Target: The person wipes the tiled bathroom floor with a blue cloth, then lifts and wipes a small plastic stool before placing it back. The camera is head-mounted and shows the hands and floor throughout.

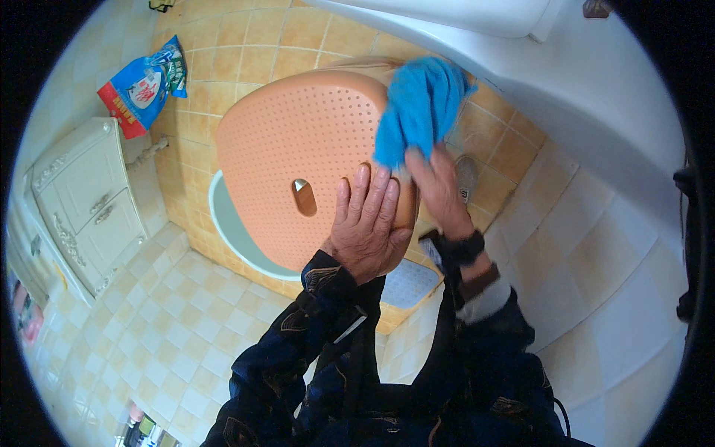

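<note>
An orange plastic stool point(279, 145) with a dimpled seat and an oval hand slot stands before me. My left hand point(367, 223) lies flat on the seat near its right edge, fingers slightly apart, holding nothing. Beside it, my right hand point(438, 184) grips one end of a blue cloth point(422, 109). The cloth drapes along the stool's right rim and reaches past it over the floor. The right hand is a little blurred, and its fingertips are partly hidden by the cloth. Under the stool's left side shows the rim of a pale green basin point(237, 246).
A blue and red printed bag point(139, 89) stands at upper left, near a white cabinet point(89, 209) with ornate handles. A white bathtub point(536, 84) curves along the upper right. Below lie a pale mat point(410, 284) and a shoe point(466, 176) on yellow floor tiles point(240, 56).
</note>
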`<state>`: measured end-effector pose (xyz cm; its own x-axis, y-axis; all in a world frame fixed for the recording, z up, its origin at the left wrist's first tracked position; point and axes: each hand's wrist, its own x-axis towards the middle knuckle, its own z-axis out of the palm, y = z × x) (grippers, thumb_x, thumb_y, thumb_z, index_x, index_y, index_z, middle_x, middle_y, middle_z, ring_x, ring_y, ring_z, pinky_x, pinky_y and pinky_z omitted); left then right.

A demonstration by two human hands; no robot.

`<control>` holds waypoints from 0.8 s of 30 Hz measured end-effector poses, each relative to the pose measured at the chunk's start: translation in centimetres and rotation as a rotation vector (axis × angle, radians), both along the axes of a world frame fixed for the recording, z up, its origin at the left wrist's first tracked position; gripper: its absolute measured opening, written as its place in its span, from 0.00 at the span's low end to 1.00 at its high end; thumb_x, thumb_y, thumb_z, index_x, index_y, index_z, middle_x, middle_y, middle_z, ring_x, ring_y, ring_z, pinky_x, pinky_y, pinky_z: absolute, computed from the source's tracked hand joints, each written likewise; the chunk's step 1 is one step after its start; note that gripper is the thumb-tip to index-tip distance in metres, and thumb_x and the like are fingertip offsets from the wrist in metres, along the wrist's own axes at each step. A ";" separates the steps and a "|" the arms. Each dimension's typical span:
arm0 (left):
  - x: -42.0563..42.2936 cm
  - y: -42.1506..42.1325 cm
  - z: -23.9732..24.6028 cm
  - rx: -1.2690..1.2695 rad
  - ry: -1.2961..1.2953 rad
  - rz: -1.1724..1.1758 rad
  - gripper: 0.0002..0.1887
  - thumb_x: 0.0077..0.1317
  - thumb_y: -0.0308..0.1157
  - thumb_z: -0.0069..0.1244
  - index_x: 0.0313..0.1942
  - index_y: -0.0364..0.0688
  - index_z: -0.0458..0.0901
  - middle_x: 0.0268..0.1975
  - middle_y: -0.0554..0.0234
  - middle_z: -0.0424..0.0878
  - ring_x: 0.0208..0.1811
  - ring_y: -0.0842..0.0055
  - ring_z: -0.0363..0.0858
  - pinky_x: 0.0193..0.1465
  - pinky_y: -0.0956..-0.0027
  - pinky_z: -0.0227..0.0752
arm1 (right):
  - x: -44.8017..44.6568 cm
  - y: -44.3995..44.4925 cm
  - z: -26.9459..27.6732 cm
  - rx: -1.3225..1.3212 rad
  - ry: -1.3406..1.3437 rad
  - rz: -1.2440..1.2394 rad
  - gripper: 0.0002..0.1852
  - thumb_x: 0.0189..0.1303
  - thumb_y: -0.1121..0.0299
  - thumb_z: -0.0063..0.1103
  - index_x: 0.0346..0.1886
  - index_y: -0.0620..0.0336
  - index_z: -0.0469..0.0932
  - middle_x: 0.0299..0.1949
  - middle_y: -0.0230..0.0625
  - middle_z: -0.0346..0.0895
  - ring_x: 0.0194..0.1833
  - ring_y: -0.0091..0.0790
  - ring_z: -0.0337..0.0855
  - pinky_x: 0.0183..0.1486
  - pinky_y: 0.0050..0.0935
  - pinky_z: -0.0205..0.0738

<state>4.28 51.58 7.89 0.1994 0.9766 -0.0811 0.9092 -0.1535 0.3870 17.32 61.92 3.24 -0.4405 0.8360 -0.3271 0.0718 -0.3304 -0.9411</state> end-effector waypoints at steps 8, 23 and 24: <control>0.1 -0.4 0.3 -0.075 0.017 -0.002 0.35 0.63 0.42 0.45 0.65 0.27 0.61 0.71 0.36 0.55 0.74 0.42 0.48 0.72 0.37 0.38 | 1.0 -5.3 0.5 -0.215 -0.021 -0.145 0.20 0.70 0.62 0.46 0.59 0.63 0.71 0.54 0.50 0.73 0.56 0.44 0.72 0.59 0.41 0.63; -1.0 0.0 -0.6 -0.166 0.006 0.089 0.37 0.62 0.42 0.51 0.69 0.37 0.59 0.73 0.45 0.53 0.75 0.46 0.45 0.73 0.40 0.37 | 0.3 1.6 -3.1 -0.176 -0.263 -0.020 0.20 0.72 0.58 0.45 0.57 0.65 0.72 0.49 0.45 0.76 0.48 0.39 0.74 0.58 0.32 0.65; -1.3 -0.1 -0.8 -0.174 0.018 0.143 0.37 0.62 0.41 0.52 0.69 0.38 0.59 0.73 0.45 0.53 0.75 0.46 0.45 0.74 0.40 0.35 | 0.9 -0.4 -1.8 -0.174 -0.136 -0.052 0.21 0.70 0.60 0.47 0.58 0.64 0.72 0.54 0.49 0.73 0.54 0.46 0.72 0.61 0.36 0.63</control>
<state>2.94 51.44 7.10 0.0572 0.9658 -0.2528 0.9239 0.0448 0.3799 18.20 61.53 1.42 -0.3408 0.7823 -0.5214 0.1726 -0.4931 -0.8527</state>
